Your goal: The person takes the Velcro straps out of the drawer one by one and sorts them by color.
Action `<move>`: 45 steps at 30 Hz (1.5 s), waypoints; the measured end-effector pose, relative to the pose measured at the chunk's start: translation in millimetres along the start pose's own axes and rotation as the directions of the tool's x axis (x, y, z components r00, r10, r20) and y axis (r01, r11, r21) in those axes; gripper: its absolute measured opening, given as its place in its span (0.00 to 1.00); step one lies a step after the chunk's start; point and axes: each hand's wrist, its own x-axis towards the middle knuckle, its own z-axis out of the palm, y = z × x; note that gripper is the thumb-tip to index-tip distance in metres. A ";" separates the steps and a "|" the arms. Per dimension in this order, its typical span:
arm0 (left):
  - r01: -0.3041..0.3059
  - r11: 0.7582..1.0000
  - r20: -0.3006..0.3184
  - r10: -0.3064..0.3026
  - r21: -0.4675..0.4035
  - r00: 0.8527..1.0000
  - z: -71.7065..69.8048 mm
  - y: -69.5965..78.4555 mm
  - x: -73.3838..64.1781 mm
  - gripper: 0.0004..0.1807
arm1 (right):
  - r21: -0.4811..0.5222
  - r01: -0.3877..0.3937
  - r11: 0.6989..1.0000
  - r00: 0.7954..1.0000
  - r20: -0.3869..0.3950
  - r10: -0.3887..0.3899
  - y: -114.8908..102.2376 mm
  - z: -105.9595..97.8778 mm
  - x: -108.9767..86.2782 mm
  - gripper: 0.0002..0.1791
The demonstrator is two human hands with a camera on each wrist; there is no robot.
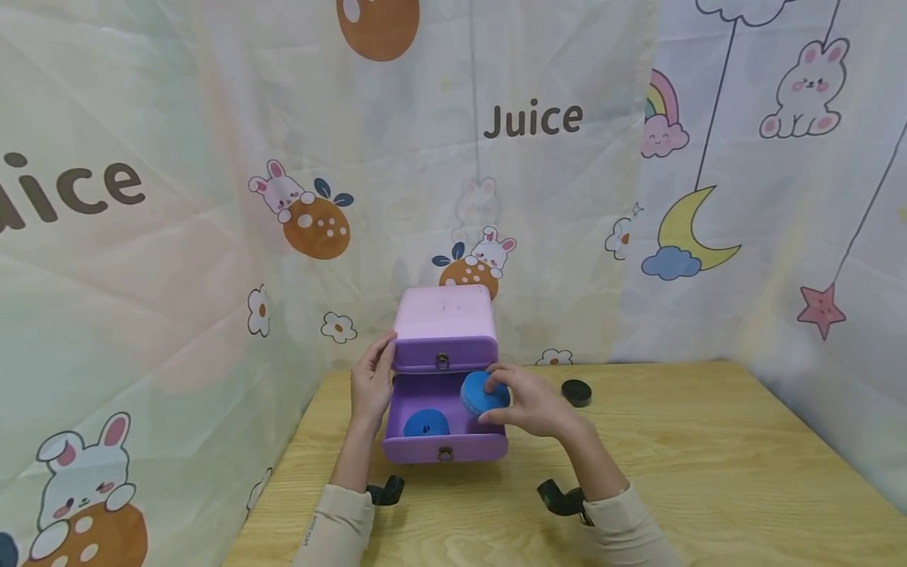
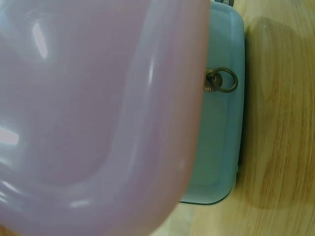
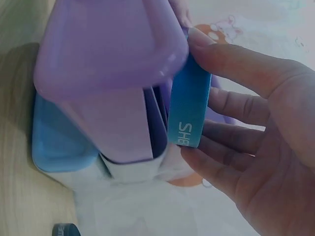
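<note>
A small pink-topped cabinet [image 1: 445, 311] stands on the table with its purple drawer [image 1: 445, 449] pulled out under a shut drawer [image 1: 418, 356]. My left hand [image 1: 372, 386] touches the cabinet's left front corner, fingers fairly straight; it does not show in the left wrist view. My right hand [image 1: 534, 403] pinches a thick round blue disc [image 1: 476, 394] between thumb and fingers, at the right side of the open drawer. White lettering runs along the rim of that disc in the right wrist view. Another blue disc [image 1: 427, 423] lies in the drawer at the front left.
A pale blue lower drawer [image 2: 214, 142] with a ring pull shows beneath the open one. On the wooden table [image 1: 680, 441], a round black piece [image 1: 576, 392] lies right of the cabinet. Dark wrist devices [image 1: 560, 498] sit by both forearms. A printed curtain [image 1: 567, 236] hangs behind.
</note>
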 end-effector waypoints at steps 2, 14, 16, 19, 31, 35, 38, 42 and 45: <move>-0.001 1.000 -0.001 0.001 0.008 1.000 -0.1 1.3 0.7 0.21 | 0.025 -0.007 1.000 1.000 -0.006 0.007 1.8 -4.1 -1.6 0.20; -0.003 1.000 -0.008 0.003 0.006 1.000 0.6 2.7 1.9 0.19 | 0.021 -0.025 0.999 0.999 -0.031 0.025 13.2 -22.6 -11.7 0.19; -0.005 1.000 -0.007 0.005 -0.003 1.000 1.5 2.6 1.8 0.19 | 0.006 -0.031 1.000 0.999 -0.037 0.031 16.7 -25.6 -12.9 0.19; -0.002 1.000 -0.009 0.002 -0.013 1.000 2.6 3.1 1.8 0.19 | -0.015 -0.040 0.999 0.998 -0.047 0.039 22.1 -29.7 -13.8 0.19; -0.010 1.000 0.002 0.010 0.002 1.000 0.9 3.4 4.2 0.19 | 0.001 -0.106 0.994 0.994 -0.012 0.106 52.5 -31.1 -17.1 0.18; -0.001 1.000 0.011 0.001 0.001 1.000 0.9 1.8 4.0 0.19 | -0.010 -0.131 0.991 0.991 -0.018 0.131 65.0 -31.5 -20.5 0.18; 0.008 1.000 0.016 -0.008 0.007 1.000 0.9 1.3 3.0 0.19 | -0.011 -0.160 0.987 0.987 -0.018 0.159 71.9 -32.1 -24.2 0.18; 0.011 1.000 0.005 -0.011 0.011 1.000 0.7 1.4 2.1 0.19 | -0.014 -0.175 0.984 0.985 -0.012 0.175 78.9 -33.1 -26.4 0.18; 0.008 1.000 0.007 -0.008 0.002 1.000 0.6 0.9 2.0 0.19 | -0.027 -0.177 0.984 0.984 -0.008 0.177 83.4 -33.7 -26.9 0.18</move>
